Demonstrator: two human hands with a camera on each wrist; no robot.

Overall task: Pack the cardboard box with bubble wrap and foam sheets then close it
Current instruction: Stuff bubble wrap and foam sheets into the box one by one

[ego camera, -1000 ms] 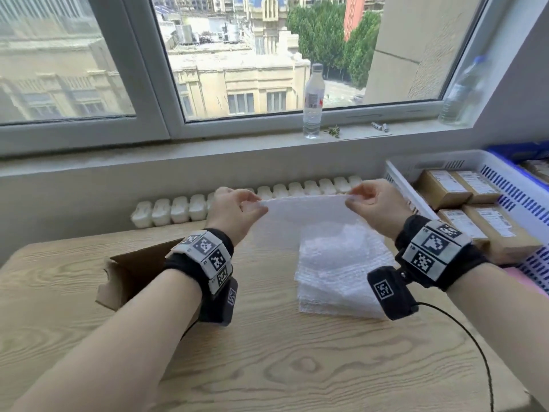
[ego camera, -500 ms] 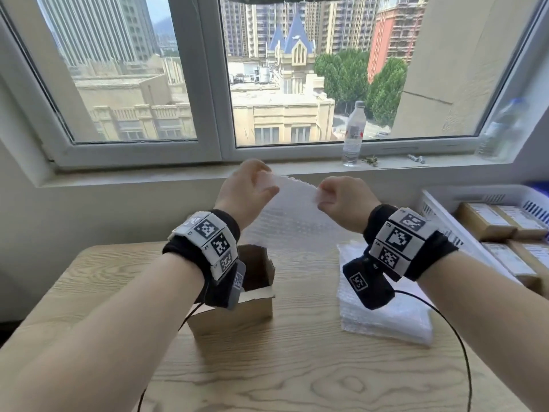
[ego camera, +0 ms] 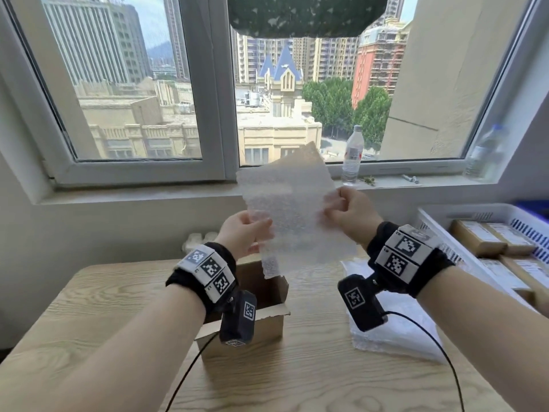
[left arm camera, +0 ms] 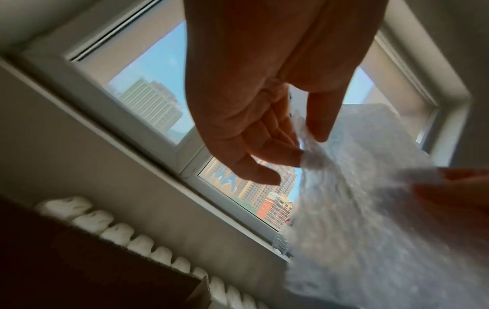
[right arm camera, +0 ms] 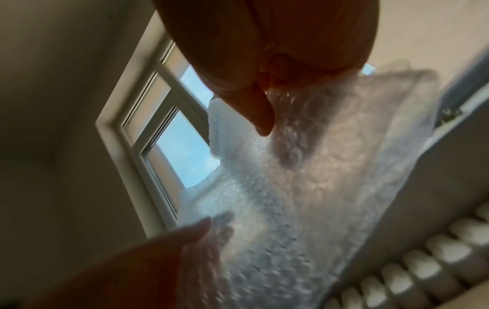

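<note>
Both hands hold one translucent bubble wrap sheet [ego camera: 292, 209] upright in front of the window, above the table. My left hand [ego camera: 245, 233] pinches its lower left edge; in the left wrist view the thumb and fingers of that left hand [left arm camera: 301, 146] close on the bubble wrap sheet [left arm camera: 370, 198]. My right hand [ego camera: 347, 212] pinches the right edge, and the right wrist view has the right hand [right arm camera: 264, 117] gripping the bubble wrap sheet [right arm camera: 304, 177]. An open cardboard box [ego camera: 261, 319] stands on the table below the sheet. A stack of bubble wrap [ego camera: 395, 328] lies to its right.
A white crate [ego camera: 463, 257] of small labelled cardboard boxes sits at the right edge. A strip of white air cushions [ego camera: 197, 240] lies along the wall behind the table [ego camera: 297, 376]. Two water bottles [ego camera: 352, 154] stand on the window sill.
Both hands have lifted the sheet off the stack and turned it upright above the box, with the left hand now lower. The head view has tilted up toward the window.
</note>
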